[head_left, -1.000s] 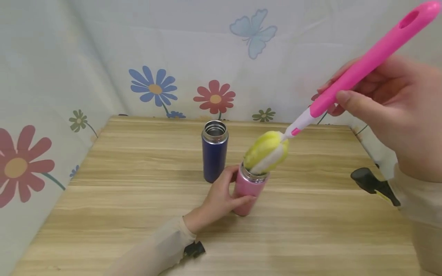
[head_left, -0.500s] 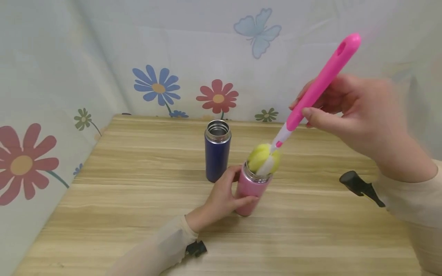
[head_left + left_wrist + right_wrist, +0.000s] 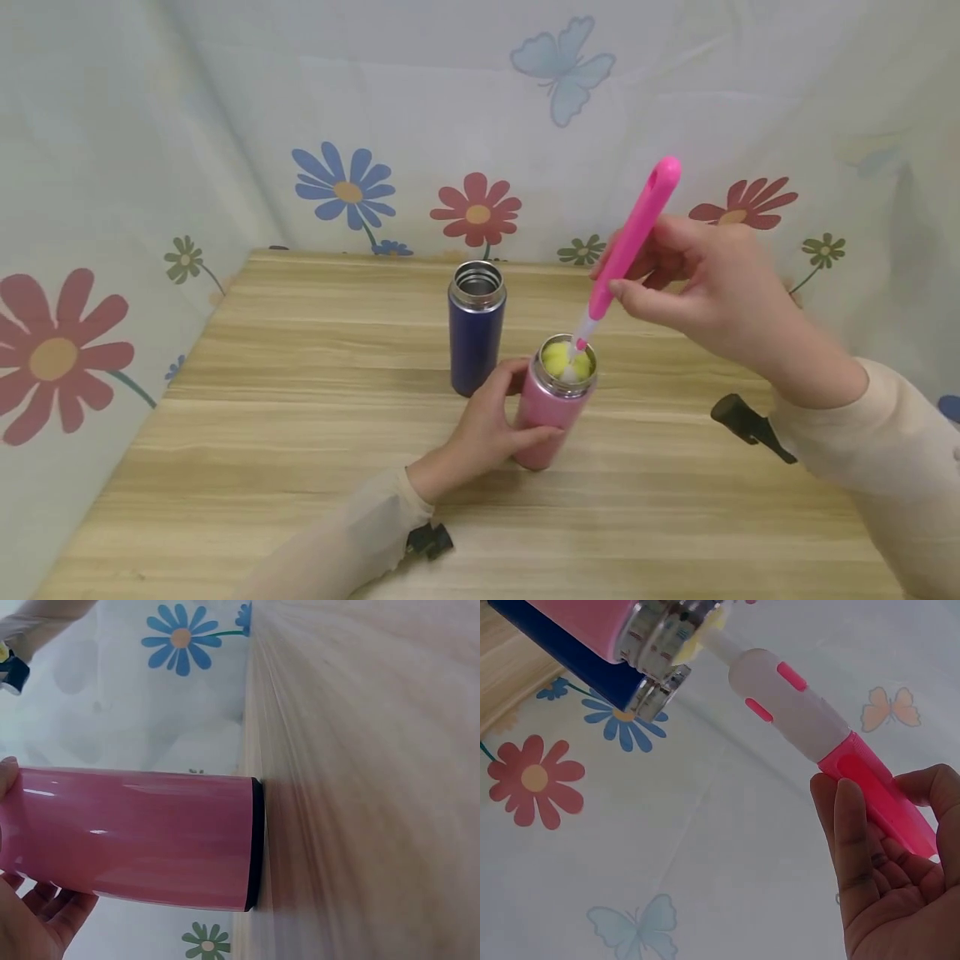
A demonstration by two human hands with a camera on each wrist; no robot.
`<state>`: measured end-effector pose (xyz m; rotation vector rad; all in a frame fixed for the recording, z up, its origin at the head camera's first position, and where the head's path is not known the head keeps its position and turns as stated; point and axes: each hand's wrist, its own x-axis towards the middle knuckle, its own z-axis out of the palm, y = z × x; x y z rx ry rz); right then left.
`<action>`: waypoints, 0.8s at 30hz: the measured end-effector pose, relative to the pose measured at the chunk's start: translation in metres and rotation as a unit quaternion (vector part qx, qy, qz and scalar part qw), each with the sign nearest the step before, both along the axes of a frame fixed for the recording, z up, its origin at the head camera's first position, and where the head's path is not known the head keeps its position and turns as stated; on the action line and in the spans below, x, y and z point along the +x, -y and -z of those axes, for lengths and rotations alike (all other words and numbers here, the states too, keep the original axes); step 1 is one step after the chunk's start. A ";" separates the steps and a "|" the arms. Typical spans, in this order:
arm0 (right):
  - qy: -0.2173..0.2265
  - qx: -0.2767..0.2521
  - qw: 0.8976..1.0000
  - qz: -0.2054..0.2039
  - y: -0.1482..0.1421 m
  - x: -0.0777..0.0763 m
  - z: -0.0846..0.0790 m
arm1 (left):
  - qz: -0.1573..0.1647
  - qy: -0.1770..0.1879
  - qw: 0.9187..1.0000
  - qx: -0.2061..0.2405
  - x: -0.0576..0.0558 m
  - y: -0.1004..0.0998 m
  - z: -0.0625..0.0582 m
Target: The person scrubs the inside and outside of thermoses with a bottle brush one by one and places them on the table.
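Lower than before, the brush (image 3: 634, 240), pinched in the right hand (image 3: 716, 292), has its sponge (image 3: 557, 360) inside the pink bottle (image 3: 553, 414) beneath, which the left hand (image 3: 486, 429) grips.

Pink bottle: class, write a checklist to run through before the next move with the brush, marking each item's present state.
1. Pink bottle steadied: ok, the left hand grips it.
2. Brush held: ok, in the right hand.
3. Sponge head inside the bottle's opening: ok.
4. Sponge head down out of sight: not ok, its top shows.
5. Blue bottle upright: ok.
6. Pink bottle's inner walls clean: cannot tell, hidden.
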<state>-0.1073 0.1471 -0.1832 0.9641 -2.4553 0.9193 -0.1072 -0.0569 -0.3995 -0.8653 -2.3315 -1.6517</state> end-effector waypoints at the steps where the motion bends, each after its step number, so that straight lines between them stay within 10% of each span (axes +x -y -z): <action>1: 0.006 0.006 1.000 -0.002 0.001 0.000 0.003 | 0.000 0.003 1.000 0.000 0.000 0.000 0.000; 13: 0.124 0.077 0.989 -0.004 0.004 -0.010 0.046 | -0.002 0.033 0.999 -0.001 0.002 -0.001 -0.002; 24: 0.065 0.068 0.995 -0.018 0.005 -0.011 0.050 | 0.001 0.033 0.999 0.001 0.001 -0.001 0.000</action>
